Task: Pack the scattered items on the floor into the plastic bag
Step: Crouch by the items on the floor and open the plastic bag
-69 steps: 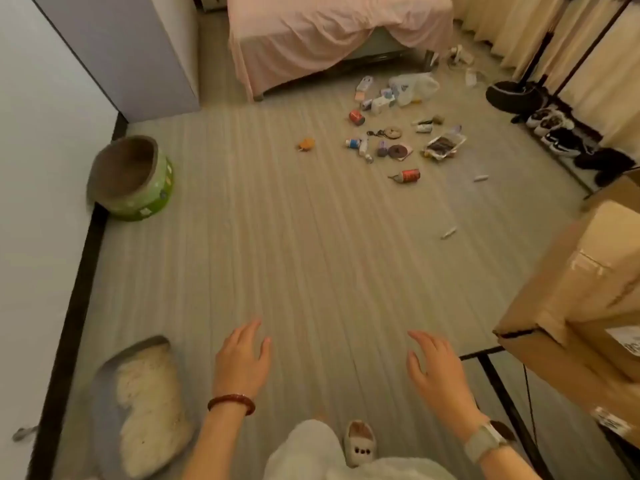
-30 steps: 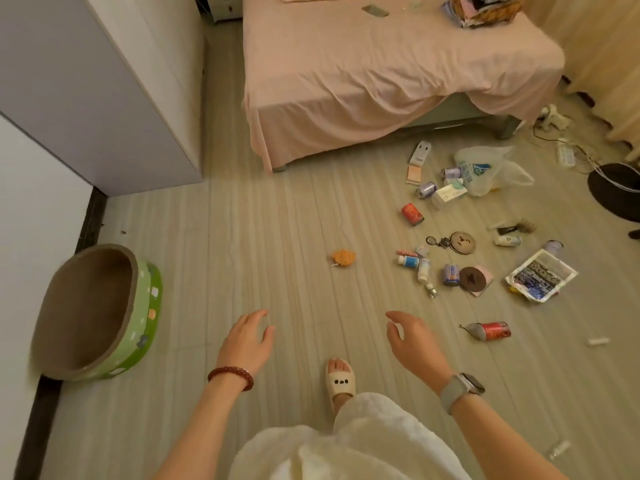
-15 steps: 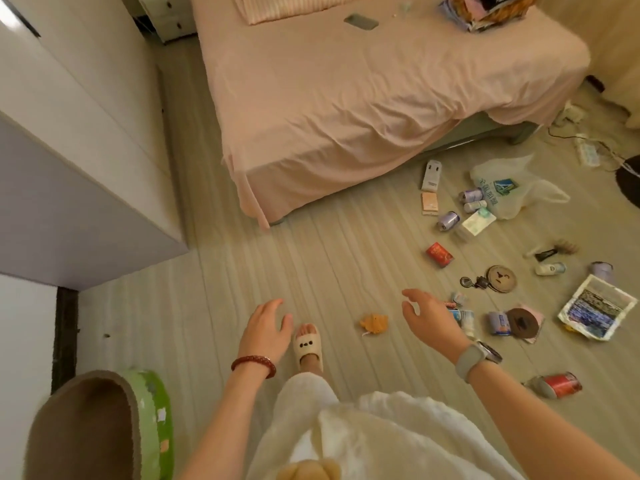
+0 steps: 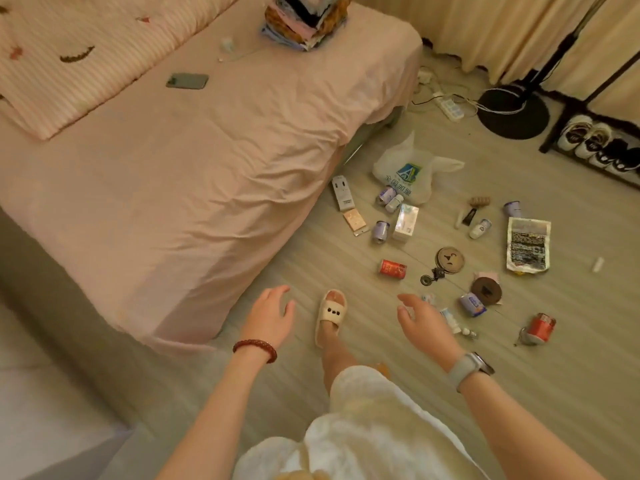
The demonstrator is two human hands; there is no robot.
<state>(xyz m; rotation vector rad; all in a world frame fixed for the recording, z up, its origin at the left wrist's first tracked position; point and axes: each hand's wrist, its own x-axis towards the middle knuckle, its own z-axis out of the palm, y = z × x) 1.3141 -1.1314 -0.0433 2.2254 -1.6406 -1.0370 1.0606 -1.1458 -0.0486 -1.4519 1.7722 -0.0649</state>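
Note:
A white plastic bag [image 4: 408, 168] with a blue logo lies crumpled on the floor by the bed's corner. Below it are scattered items: several small purple cans [image 4: 381, 231], a pale box [image 4: 405, 221], a red can [image 4: 393, 268], a round keychain [image 4: 449, 260], a printed pouch [image 4: 528, 244] and a second red can [image 4: 540, 328]. My left hand [image 4: 270, 315] is open and empty, held out near the bed's edge. My right hand [image 4: 420, 323] is open too, hovering over small tubes at the near side of the pile. Neither hand touches anything.
A pink-sheeted bed [image 4: 194, 143] fills the left, with a phone [image 4: 187, 80] and folded clothes [image 4: 304, 19] on it. A fan base [image 4: 512, 114], power strip [image 4: 450, 107] and shoe rack [image 4: 599, 145] stand at the back right. My slippered foot [image 4: 330, 315] is between my hands.
I have walked forward toward the bed; the scattered items and bag are now close, to my right. Both hands stay open and empty in front of me.

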